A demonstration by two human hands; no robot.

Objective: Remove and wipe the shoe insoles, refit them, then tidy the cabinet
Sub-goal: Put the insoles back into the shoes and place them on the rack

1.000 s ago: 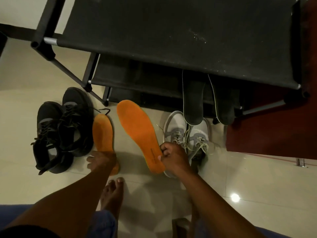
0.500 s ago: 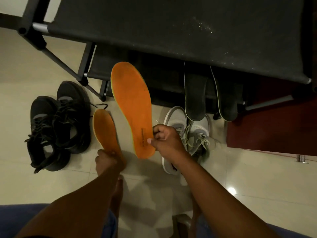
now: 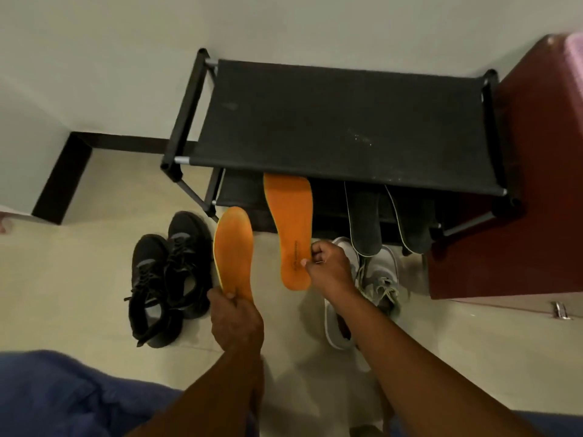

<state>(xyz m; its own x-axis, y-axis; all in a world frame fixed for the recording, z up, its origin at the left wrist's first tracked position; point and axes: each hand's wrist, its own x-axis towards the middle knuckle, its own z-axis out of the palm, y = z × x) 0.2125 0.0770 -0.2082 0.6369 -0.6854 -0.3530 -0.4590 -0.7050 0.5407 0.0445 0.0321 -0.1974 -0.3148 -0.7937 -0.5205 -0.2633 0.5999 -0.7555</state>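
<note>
- Insoles are the matter in hand, yet the largest thing in view is the black shoe rack (image 3: 340, 127), filling the frame from 11 to 2 o'clock against the wall; beside it at 3 o'clock a dark red cabinet (image 3: 533, 184) is seen.
- On the floor at 9 o'clock a pair of black sneakers (image 3: 167, 279) is left lying, and at 4 o'clock of centre a pair of grey sneakers (image 3: 375, 279) – both pairs judged to be without insoles.
- Two dark insoles (image 3: 366, 222) are propped on the rack's lower shelf, heels hanging over the grey sneakers.
- Two orange insoles are now held clear of the floor, where a second ago both were lying flat: the right orange insole (image 3: 291, 228) has been raised until its toe reaches under the rack's top shelf, and the left orange insole (image 3: 233, 247) has been lifted upright.
- The left hand (image 3: 235, 320) is clamped round the heel of its insole; the right hand (image 3: 325, 266) is pinched on the edge of the other – the hands are held apart.
- It is judged that the orange pair is being taken up for wiping or refitting; no cloth can be seen.
</note>
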